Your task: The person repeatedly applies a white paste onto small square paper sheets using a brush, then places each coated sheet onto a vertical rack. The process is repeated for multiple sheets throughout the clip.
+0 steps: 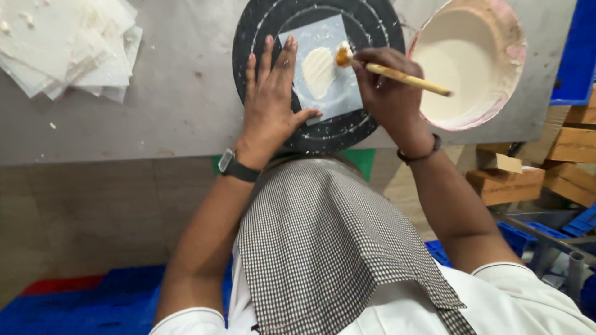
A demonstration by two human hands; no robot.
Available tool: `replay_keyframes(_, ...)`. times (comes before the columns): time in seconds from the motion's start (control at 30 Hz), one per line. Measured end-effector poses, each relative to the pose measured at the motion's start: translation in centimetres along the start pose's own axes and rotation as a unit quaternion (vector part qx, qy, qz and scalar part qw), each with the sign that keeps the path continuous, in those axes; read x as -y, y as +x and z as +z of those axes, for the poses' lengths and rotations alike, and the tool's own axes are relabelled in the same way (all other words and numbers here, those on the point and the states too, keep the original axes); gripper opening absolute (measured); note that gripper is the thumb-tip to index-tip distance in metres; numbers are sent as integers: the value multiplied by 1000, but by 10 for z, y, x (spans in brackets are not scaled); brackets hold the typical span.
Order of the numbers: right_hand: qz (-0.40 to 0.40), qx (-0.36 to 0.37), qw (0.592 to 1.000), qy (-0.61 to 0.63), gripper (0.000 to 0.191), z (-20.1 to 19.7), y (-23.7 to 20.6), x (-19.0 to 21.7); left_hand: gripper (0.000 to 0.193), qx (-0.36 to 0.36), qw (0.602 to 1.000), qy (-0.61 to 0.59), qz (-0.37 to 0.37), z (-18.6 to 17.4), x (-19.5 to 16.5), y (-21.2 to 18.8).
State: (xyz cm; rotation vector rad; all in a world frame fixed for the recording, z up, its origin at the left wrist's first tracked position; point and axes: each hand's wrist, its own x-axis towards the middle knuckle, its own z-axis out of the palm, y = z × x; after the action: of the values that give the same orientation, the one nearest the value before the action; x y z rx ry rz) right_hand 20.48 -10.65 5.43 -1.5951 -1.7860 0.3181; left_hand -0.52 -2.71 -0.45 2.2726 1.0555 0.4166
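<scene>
At about ten o'clock of the view, a loose stack of translucent white sheets point(71, 46) is seen lying on the grey worktop point(180, 99), spotted with pale crumbs. A red strip point(59, 284) and blue flooring point(81, 310) are seen at seven o'clock, below the worktop's edge.

Toward the centre, the left hand point(271, 102) is laid flat, fingers spread and closed on nothing, pressing on the round black turntable point(261, 25) and on the left edge of a square pale sheet point(338, 93) that lies on it. A black wristwatch point(236, 165) is worn on that wrist. At six o'clock the person's checked cloth point(329, 248) is seen hanging over a white garment point(528, 298).

On the square sheet, at twelve o'clock of the view, a cream-coloured smear point(318, 71) is spread. The bristle end of a wooden-handled brush point(406, 79) is held against the smear's right edge; the brush is gripped in the closed fingers of the right hand point(388, 90), its handle pointing toward three o'clock. A dark bracelet point(422, 153) is worn on the right wrist.

At one to two o'clock, just beside the turntable, a round basin point(512, 37) of cream-white liquid is tilted toward the person. Stacked wooden blocks point(546, 167) are seen at three o'clock, with blue crates point(574, 49) beyond.
</scene>
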Motion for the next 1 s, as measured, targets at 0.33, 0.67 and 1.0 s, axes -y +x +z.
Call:
replay_keyframes(0.33,56,-121,990,41,6,-43,-15,-58,123,-31,995,88,31,-12,-7,-2)
replay_keyframes(0.67,316,-128,940,20,11,-120,-105,-154,110,142,976,51,-158,-59,-51,-7)
replay_keyframes(1.0,168,-61,973,-146,11,-93,-87,-143,89,-65,993,83,46,-22,9,26)
